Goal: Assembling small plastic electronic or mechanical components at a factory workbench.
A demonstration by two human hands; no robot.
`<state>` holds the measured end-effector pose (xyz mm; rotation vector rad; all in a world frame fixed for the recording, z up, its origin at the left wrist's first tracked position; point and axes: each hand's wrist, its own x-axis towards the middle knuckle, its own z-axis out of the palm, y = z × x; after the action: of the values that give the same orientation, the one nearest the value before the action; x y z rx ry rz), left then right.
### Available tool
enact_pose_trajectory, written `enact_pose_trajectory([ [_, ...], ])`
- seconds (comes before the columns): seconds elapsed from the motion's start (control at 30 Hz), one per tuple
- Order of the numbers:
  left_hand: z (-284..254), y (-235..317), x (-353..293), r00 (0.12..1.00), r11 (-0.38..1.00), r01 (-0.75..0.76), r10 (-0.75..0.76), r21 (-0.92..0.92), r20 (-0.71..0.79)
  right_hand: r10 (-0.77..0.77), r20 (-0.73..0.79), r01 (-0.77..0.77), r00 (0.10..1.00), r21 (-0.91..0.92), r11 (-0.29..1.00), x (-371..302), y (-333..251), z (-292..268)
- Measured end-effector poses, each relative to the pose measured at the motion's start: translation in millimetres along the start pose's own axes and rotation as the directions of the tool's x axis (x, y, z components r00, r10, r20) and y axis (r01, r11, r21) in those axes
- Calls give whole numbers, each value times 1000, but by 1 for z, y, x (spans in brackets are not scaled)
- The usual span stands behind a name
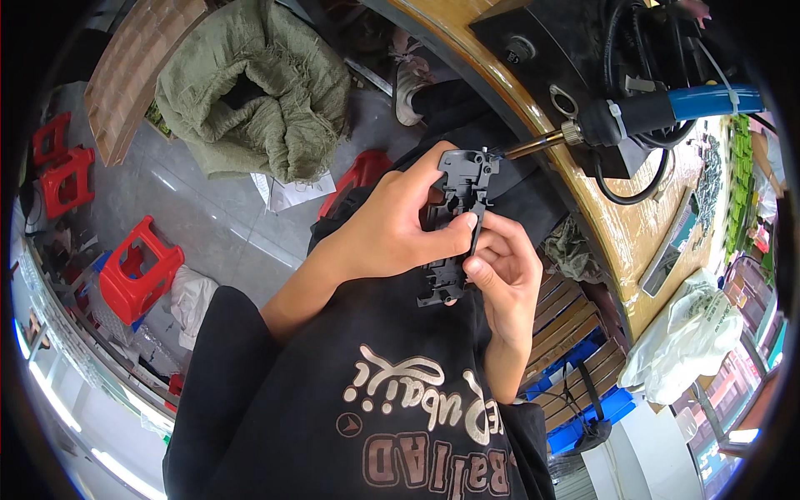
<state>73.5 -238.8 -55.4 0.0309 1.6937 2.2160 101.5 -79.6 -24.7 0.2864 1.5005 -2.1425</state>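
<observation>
A long black plastic part (pixel 463 185) with many slots and small posts is held up in front of my body. My left hand (pixel 383 229) is closed around its left side, with the thumb lying across the front. Low on its right edge, my right hand (pixel 510 279) pinches the same part between thumb and bent fingers. The part's upper end is right by the thin tip of a soldering-iron-like tool (pixel 573 132), which points left from a black grip with a blue sleeve. Whether tip and part touch, I cannot tell.
Behind the tool, a black box (pixel 533 62) with looped cables stands on a wooden workbench (pixel 604 221), whose curved edge is to my right. A white plastic bag (pixel 683 337) hangs there. A green cloth sack (pixel 250 92) and red stools (pixel 140 271) stand on the floor at left.
</observation>
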Motion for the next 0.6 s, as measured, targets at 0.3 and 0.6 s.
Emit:
enact_pose_trajectory([
  [0.3, 0, -2, 1, 999, 998, -40, 40, 46, 11, -5, 9, 5, 1000, 18, 1000, 1, 2, -3],
  [0.6, 0, 4, 2, 999, 997, 49, -49, 56, 2, -8, -8, 8, 1000, -26, 1000, 3, 3, -5],
])
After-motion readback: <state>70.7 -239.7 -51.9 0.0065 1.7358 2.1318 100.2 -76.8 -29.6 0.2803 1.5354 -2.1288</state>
